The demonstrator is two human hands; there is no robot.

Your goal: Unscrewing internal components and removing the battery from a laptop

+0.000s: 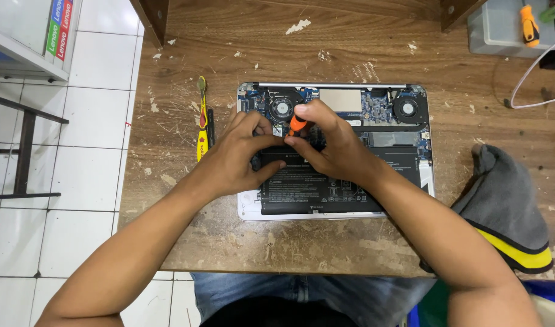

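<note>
While the opened laptop (404, 136) lies bottom-up on the scarred wooden table (362, 54), your right hand (329, 142) pinches an orange-handled screwdriver (297, 124) upright over the board just above the black battery (326, 184). Your left hand (241, 154) rests beside it, fingers curled against the tool's tip.

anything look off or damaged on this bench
The wooden table is badly worn: scratched, with flecks of white paint or debris across it. The laptop lies with its bottom cover off, fans and battery exposed, while the right hand holds an orange screwdriver over it and the left hand steadies nearby. Nothing looks spilled.
</note>
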